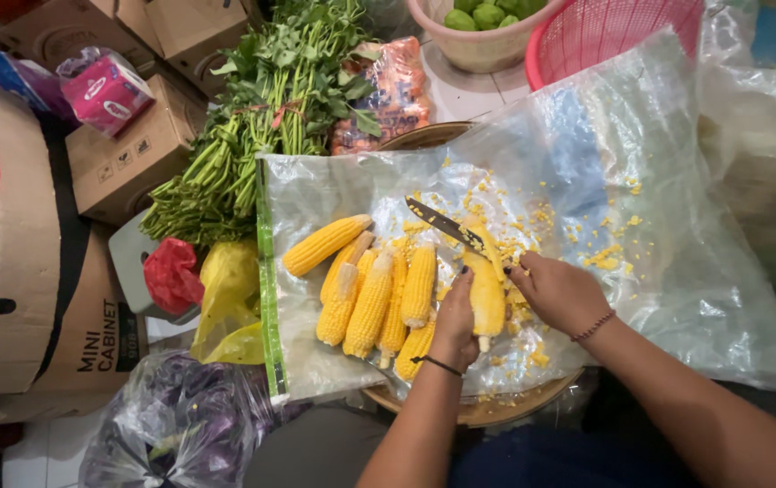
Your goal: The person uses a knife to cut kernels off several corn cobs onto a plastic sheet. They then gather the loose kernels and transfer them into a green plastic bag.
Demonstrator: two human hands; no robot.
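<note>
Beside the corn pile [370,289], 2 hands cut corn.
Left hand [454,318] clamps a cob [486,294]; right hand [558,291] grips a knife [445,225].

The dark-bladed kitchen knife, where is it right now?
In the head view, the dark-bladed kitchen knife lies centre frame, held in the right hand, its blade angled against the yellow corn cob steadied by the left hand.

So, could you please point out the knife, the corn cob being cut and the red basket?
knife [442,223], head view, mid-blade.
corn cob being cut [487,303], head view, middle.
red basket [605,32], head view, mesh wall.
</note>
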